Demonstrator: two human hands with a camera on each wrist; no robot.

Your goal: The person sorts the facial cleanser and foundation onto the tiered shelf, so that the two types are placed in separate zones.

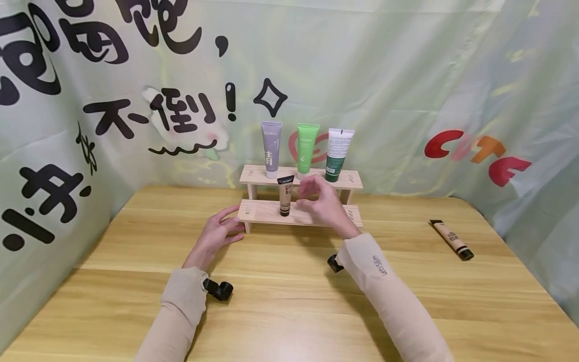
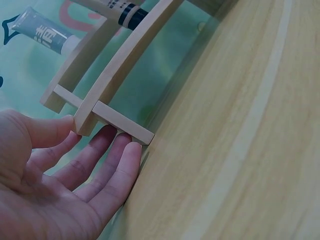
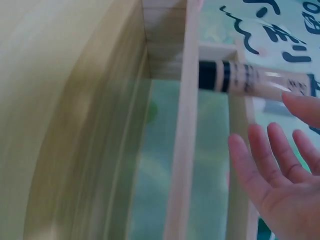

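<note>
A two-step wooden display stand (image 1: 259, 213) is on the table. My left hand (image 1: 216, 235) holds its left end. In the left wrist view, the thumb is at the front shelf's corner and the fingers lie against the leg. A small beige tube with black ends (image 1: 285, 196) stands upright on the front step. My right hand (image 1: 323, 201) is just right of this tube, fingers loosely bent and spread with nothing between them. In the right wrist view, the thumb tip overlaps the tube (image 3: 250, 80). On the back step stand a purple tube (image 1: 271, 148), a green tube (image 1: 307, 148) and a white-and-green tube (image 1: 339, 153).
Another beige tube with black ends (image 1: 451, 239) lies flat on the table (image 1: 280, 301) at the right. A printed cloth (image 1: 384, 75) hangs behind the table and along both sides. A black wrist camera (image 1: 219, 290) sits at the left cuff.
</note>
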